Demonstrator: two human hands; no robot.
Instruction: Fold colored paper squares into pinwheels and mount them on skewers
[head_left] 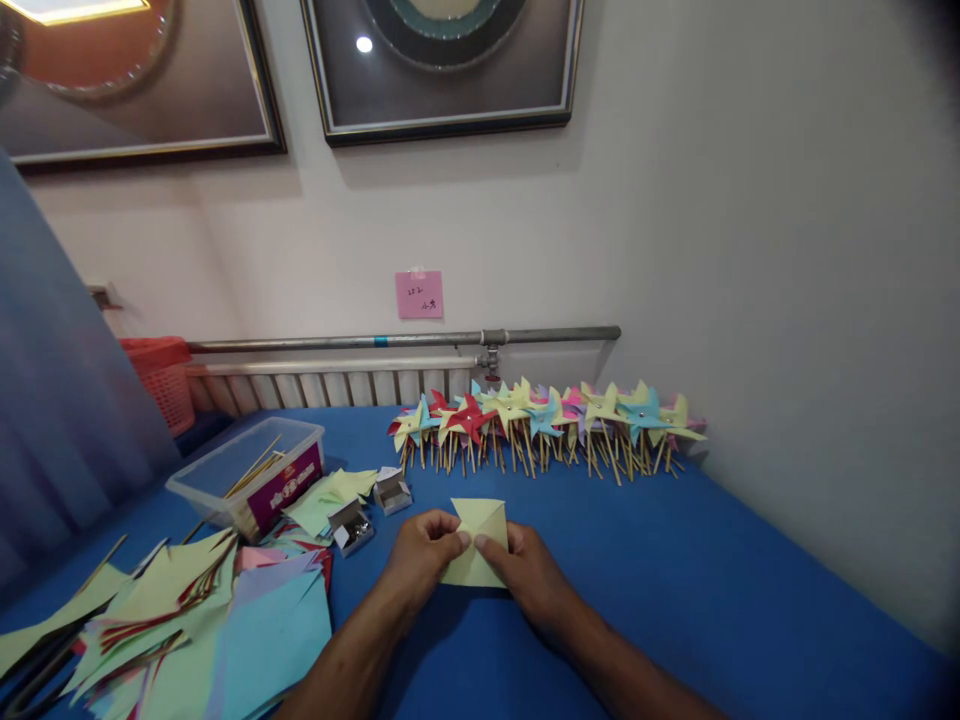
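Note:
A pale yellow paper square [480, 570] is held up in front of me, with crease or cut lines running toward its middle. Its left side is pinched by my left hand [426, 550], the thumb lying on the face of the paper. My right hand [529, 570] grips the right side the same way, thumb close to the centre. Both thumb tips nearly meet there. The fingers behind the sheet are partly hidden.
Finished paper pinwheels [525, 415] on sticks line the back of the blue table [637, 570]. Left stand a clear plastic box [191, 480] of sticks, two small boxes, one [351, 528] with metal bits, and stacked coloured paper [274, 620]. A red basket [161, 385] is behind.

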